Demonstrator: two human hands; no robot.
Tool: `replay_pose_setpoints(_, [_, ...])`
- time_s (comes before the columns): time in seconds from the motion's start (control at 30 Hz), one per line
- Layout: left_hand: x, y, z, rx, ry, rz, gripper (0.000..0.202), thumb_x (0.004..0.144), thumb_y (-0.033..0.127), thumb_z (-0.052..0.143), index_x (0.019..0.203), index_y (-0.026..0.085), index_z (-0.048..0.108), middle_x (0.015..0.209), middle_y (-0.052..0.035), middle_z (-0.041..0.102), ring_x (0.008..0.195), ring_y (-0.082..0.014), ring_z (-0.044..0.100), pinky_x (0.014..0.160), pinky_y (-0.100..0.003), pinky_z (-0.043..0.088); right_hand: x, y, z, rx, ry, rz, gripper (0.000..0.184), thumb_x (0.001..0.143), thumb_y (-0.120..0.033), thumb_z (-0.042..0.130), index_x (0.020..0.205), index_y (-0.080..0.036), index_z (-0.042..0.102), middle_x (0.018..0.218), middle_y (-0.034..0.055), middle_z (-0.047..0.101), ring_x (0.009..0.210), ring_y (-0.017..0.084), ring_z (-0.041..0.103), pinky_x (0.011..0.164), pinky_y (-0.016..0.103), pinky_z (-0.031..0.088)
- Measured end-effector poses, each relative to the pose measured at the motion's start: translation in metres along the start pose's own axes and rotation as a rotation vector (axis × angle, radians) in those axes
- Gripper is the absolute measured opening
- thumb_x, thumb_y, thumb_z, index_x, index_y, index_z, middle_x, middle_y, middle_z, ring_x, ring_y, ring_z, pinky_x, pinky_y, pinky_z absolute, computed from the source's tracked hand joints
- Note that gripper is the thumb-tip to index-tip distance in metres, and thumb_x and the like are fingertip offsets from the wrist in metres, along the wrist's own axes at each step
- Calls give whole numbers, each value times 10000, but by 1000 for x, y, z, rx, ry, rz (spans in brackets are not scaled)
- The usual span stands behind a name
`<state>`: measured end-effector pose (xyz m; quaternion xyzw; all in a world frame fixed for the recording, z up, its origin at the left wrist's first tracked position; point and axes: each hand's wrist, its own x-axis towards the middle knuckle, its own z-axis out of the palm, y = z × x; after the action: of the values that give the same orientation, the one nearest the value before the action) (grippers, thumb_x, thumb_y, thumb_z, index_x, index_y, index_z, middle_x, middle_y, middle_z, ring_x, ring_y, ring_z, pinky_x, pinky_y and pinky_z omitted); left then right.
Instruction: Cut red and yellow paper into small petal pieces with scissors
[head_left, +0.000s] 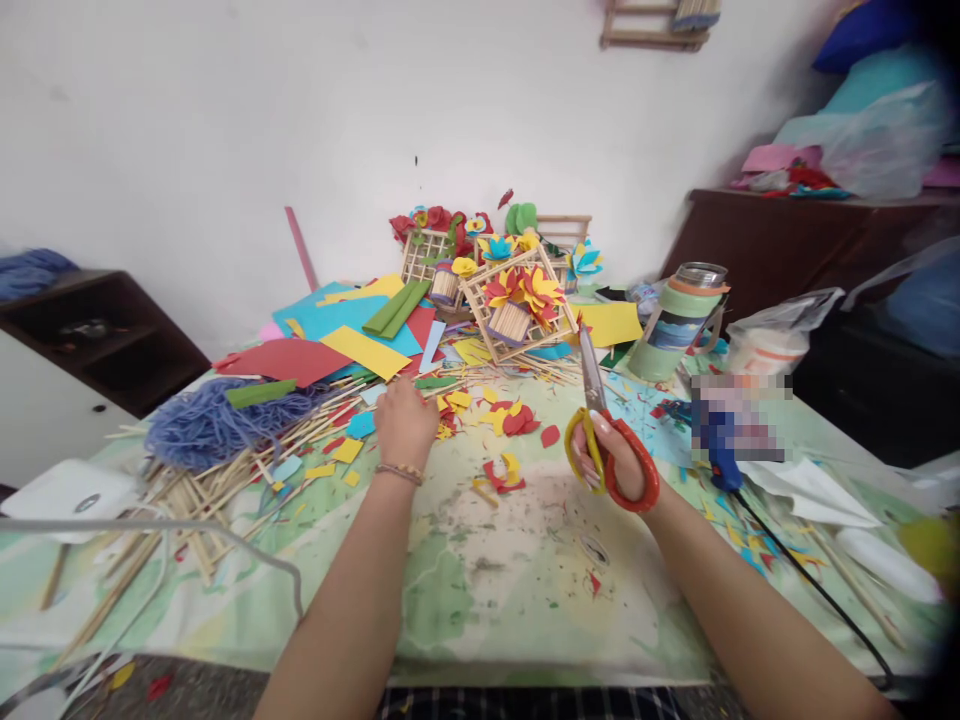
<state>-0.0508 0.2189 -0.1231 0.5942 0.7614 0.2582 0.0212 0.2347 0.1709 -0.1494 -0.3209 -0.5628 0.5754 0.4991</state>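
My right hand (616, 462) grips a pair of scissors (600, 425) with one yellow and one red handle, blades closed and pointing up and away from me. My left hand (405, 420) reaches forward with its back to the camera and a beaded bracelet on the wrist. Its fingers curl down onto the table among small red and yellow paper scraps (517, 418); whether they hold anything is hidden. Beyond both hands stands a wooden stick frame with red and yellow paper flowers (519, 297).
Coloured paper sheets (341, 335) lie at the back left, with blue yarn (202, 425) and loose wooden sticks (217, 480) nearer. A green tumbler (679, 320), a blue glue gun (721, 450) with black cable and white paper (814, 490) sit right. Dark cabinets flank the table.
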Motion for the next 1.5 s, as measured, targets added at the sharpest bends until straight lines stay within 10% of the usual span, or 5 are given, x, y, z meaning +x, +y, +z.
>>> replay_pose_setpoints(0.23, [10,-41,-15,138,-118,-196,318,907,303,565,1101,149,765,1161,-213,772,1128,-367,704,909,-413,518,2,-5,2,-15,23,-132,491,900,-680,608,724,-224,557,532,-8,519,466,177,515,463,321,462])
replay_pose_setpoints(0.67, [2,-24,10,125,-203,-124,442,849,429,756,1166,132,679,1284,-226,716,1212,-339,672,914,-347,501,4,-3,3,5,92,-186,460,885,-703,575,798,-252,561,609,14,562,532,209,535,533,370,477])
replay_pose_setpoints(1.1, [2,-25,5,68,-209,-100,287,951,250,507,995,207,788,1069,-136,807,1027,-306,746,807,-343,539,6,4,2,50,112,-262,427,911,-633,631,722,-250,625,550,6,546,479,188,535,493,335,466])
replay_pose_setpoints(1.5, [2,-18,10,46,-120,34,334,974,263,534,1223,109,696,1208,-175,715,1185,-309,657,1008,-374,495,5,4,3,60,115,-244,417,903,-632,632,731,-253,641,539,1,517,463,190,531,478,343,464])
